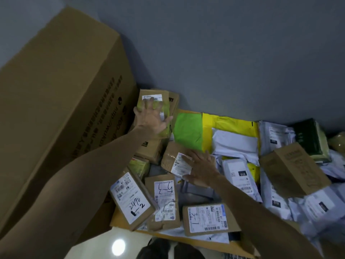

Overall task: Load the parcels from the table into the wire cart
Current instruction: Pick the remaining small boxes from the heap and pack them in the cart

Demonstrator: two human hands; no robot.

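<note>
Three brown parcels (pixel 207 215) with handwritten white labels lie nearest, side by side on a cardboard sheet (pixel 240 246) at the front edge of the pile. Just beyond them the right hand (pixel 201 169) rests flat, fingers straight and grasping nothing, on the label of a taped brown parcel (pixel 169 156). To its right, white mailer bags (pixel 239 176) overlap in a heap, with a tilted brown box (pixel 293 169) lying on top of them. Farther back, the left hand (pixel 152 118) presses with splayed fingers, not clenched, on a small labelled box (pixel 158 96) topping a stack beside a large closed carton (pixel 56 109), whose contents are hidden. Green and yellow bags (pixel 188 131) lie against the grey wall (pixel 224 53).
</note>
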